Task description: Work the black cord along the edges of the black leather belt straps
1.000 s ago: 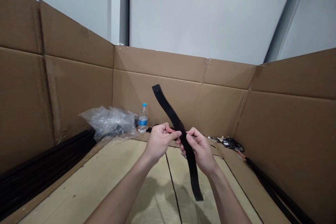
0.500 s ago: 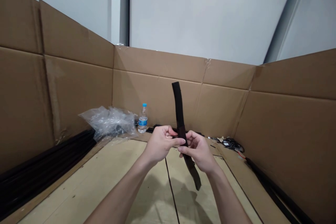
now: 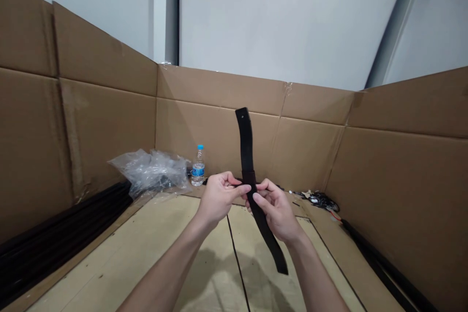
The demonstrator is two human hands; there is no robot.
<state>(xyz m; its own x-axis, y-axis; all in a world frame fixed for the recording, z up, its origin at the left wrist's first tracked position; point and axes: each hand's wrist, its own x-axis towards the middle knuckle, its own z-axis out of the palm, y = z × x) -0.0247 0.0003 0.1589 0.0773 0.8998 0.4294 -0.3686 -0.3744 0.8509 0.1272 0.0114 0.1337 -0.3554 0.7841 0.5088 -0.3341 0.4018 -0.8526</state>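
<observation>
A curved black strap (image 3: pixel 247 144) with a small hole near its upper end is held up in the middle of the head view. Around its middle sits a dark brown band or loop (image 3: pixel 249 177). My left hand (image 3: pixel 221 198) pinches the strap from the left, thumb across its front just below the band. From the right, my right hand (image 3: pixel 275 208) grips it too, thumb on the strap's edge. The lower end hangs free past my right wrist. Some fingertips are hidden behind the strap.
Cardboard walls enclose a pale board surface (image 3: pixel 175 243). At the back stand a water bottle (image 3: pixel 198 171) and a clear plastic bag (image 3: pixel 153 170). Long black strips (image 3: pixel 73 219) lie along the left wall. Tangled black cords (image 3: pixel 323 201) and black lengths (image 3: pixel 387 263) lie on the right.
The strap has turned so its flat face and hole show more. Its top end moved slightly up and left, its lower end right and down. Both hands still grip it.
</observation>
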